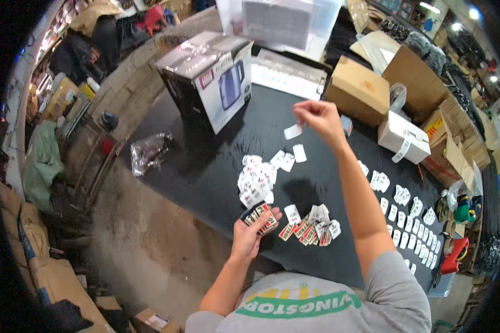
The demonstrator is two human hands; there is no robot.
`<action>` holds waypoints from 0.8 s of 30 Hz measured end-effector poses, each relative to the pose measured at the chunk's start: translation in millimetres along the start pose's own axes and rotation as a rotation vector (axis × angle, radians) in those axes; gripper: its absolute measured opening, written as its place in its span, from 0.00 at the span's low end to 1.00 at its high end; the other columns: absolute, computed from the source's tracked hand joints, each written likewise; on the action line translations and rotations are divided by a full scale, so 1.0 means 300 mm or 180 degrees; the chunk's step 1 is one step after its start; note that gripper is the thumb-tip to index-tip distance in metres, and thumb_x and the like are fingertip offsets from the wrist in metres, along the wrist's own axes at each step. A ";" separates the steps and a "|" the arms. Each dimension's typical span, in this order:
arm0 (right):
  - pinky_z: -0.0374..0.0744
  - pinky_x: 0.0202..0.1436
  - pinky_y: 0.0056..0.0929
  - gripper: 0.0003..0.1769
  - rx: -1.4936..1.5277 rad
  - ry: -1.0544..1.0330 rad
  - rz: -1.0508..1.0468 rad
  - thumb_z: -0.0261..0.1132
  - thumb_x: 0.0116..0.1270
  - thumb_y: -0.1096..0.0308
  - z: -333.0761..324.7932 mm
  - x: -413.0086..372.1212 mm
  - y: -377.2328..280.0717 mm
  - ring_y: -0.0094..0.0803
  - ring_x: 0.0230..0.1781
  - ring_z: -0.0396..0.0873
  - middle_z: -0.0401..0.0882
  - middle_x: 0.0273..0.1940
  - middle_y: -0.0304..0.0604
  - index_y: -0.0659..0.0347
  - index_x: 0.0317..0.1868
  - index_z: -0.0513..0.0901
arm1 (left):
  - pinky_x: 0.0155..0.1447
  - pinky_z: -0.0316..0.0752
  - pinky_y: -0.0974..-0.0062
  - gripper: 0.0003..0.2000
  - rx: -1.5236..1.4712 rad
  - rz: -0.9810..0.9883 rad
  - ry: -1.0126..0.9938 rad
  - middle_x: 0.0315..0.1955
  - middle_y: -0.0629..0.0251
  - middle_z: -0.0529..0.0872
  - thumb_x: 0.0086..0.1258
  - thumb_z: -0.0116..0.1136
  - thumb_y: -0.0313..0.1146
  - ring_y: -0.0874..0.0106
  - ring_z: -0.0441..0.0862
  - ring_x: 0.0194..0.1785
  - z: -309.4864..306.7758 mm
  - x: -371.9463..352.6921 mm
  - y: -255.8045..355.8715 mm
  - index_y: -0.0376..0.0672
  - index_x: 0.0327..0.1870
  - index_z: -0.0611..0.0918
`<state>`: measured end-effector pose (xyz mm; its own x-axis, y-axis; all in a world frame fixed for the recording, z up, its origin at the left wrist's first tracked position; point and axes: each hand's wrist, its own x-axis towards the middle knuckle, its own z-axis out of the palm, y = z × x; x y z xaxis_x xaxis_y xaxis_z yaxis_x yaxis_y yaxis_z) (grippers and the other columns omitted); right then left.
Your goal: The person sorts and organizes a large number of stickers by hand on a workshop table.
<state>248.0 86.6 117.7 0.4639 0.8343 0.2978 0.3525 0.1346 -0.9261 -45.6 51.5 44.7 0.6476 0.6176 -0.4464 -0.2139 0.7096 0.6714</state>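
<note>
My left hand (249, 236) is closed around a stack of printed tags (259, 218), dark with red and cream markings, at the table's near edge. Higher up, my right hand (320, 118) is raised over the table with thumb and fingers pinched together. Just below those fingertips is a small white tag (293, 131); whether it hangs from them or lies apart cannot be made out. A heap of white tags (256, 180) lies beyond my left hand, with a few loose white tags (286, 161) beside it. Red-and-cream tags (305, 232) are fanned out to the right, partly under white ones.
An electric kettle box (211, 77) stands on the black table (200, 166), near a crumpled clear plastic bag (149, 152). Cardboard boxes (358, 89) and a white box (404, 141) line the far right. Rows of small white tags (411, 225) cover the right end, near a red tape dispenser (454, 255).
</note>
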 end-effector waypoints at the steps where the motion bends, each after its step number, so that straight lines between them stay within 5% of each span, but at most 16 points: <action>1: 0.75 0.29 0.17 0.08 0.0052 -0.0085 -0.0100 0.65 0.62 0.72 -0.005 -0.028 -0.030 0.18 0.26 0.78 0.84 0.28 0.38 0.67 0.39 0.86 | 0.47 0.83 0.69 0.11 -0.0019 0.0024 0.0008 0.42 0.50 0.86 0.67 0.61 0.27 0.62 0.86 0.45 0.002 0.004 0.001 0.31 0.46 0.79; 10: 0.73 0.27 0.15 0.06 0.1024 -0.0033 0.0145 0.68 0.60 0.78 0.035 -0.395 -0.341 0.18 0.24 0.76 0.79 0.32 0.38 0.69 0.39 0.85 | 0.43 0.81 0.74 0.10 0.0348 0.0525 -0.0036 0.35 0.59 0.87 0.58 0.67 0.21 0.70 0.86 0.37 0.038 0.018 0.005 0.33 0.41 0.82; 18: 0.74 0.22 0.16 0.06 0.1227 -0.0376 0.1235 0.67 0.62 0.74 0.152 -0.561 -0.262 0.19 0.20 0.78 0.82 0.25 0.38 0.70 0.34 0.83 | 0.37 0.79 0.82 0.08 0.0879 0.1305 0.0373 0.32 0.66 0.88 0.56 0.71 0.23 0.80 0.83 0.31 0.082 -0.002 -0.003 0.34 0.36 0.85; 24: 0.76 0.22 0.18 0.06 0.0887 -0.0295 0.1232 0.67 0.60 0.74 0.205 -0.556 -0.214 0.19 0.20 0.79 0.83 0.25 0.41 0.71 0.31 0.83 | 0.36 0.76 0.84 0.06 0.1264 0.1723 0.0435 0.30 0.68 0.87 0.58 0.69 0.23 0.83 0.80 0.31 0.098 -0.031 0.018 0.33 0.35 0.85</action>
<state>98.0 -28.4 113.2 0.4392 0.8938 -0.0909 -0.0685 -0.0676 -0.9954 -31.1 39.7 69.9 0.4215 0.9060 -0.0398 -0.1800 0.1266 0.9755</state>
